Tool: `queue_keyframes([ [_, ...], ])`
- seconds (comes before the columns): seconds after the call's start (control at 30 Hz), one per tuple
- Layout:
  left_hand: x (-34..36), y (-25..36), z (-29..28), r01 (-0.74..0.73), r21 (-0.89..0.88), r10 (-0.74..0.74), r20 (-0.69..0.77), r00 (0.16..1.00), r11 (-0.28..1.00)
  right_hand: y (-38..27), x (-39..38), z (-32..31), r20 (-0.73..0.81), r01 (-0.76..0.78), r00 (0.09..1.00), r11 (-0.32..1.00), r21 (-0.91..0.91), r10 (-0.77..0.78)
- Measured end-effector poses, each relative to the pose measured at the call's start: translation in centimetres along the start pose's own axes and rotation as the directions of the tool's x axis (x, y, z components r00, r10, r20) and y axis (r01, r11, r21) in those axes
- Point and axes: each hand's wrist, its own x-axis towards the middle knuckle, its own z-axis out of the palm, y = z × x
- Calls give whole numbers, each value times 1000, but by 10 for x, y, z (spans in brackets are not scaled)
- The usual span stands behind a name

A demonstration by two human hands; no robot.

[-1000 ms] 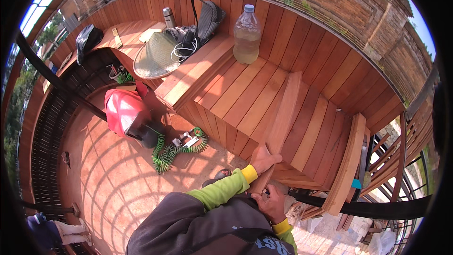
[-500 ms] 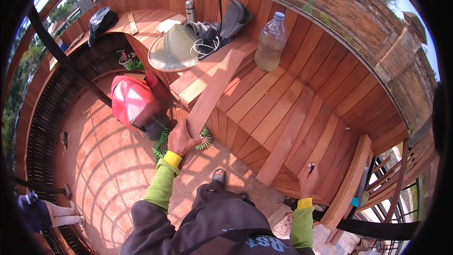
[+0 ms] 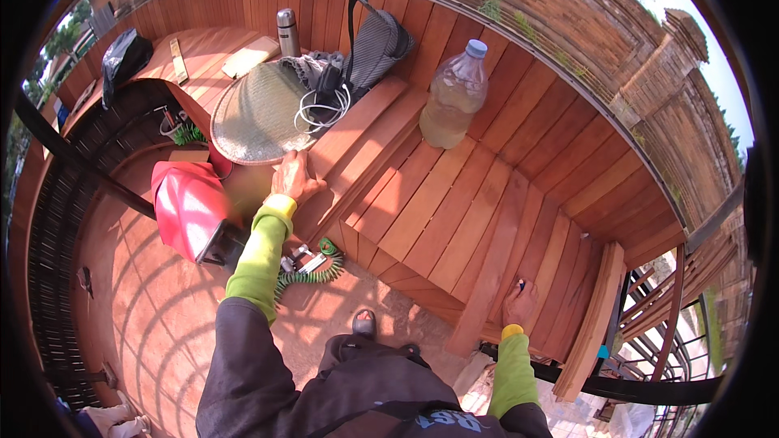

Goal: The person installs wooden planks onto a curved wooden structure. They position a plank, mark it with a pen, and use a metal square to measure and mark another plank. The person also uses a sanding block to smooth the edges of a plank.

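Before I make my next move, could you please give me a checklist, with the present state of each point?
1. Right hand free: not ok; it holds a small pen-like item.
2. Left hand free: cannot tell; it is at the wooden ledge beside the woven hat, its grip partly hidden.
3. Reddish plank fully on the bench seat: not ok; its near end overhangs.
4. Bottle capped: ok.
5. Green coiled hose apart from the sandalled foot: ok.

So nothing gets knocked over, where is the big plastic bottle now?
In the head view, the plastic bottle stands in the upper part, right of centre, on the wooden bench in front of its backrest, just right of the grey bag.
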Motion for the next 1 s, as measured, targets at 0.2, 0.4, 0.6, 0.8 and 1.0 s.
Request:
queue_keyframes([
  [0.2, 40, -23, 30, -212, 95, 222, -119, 968, 973, -13, 1, -6, 34, -44, 998, 998, -54, 46],
  [0.4, 38, -18, 52, -168, 118, 194, -259, 946, 979, -13, 3, -7, 50, -41, 998, 999, -12, 42],
  [0.6, 35, -24, 56, -127, 72, 144, -326, 935, 989, -6, 4, -1, 12, 2, 1000, 998, -60, -1],
  [0.8, 36, -13, 53, -67, 109, 97, -295, 951, 992, -19, 5, -14, 38, -14, 999, 998, -57, 16],
  [1.0, 40, -16, 56, -21, 156, 67, -295, 953, 988, -15, 4, -11, 26, 15, 1000, 1000, -23, -14],
])
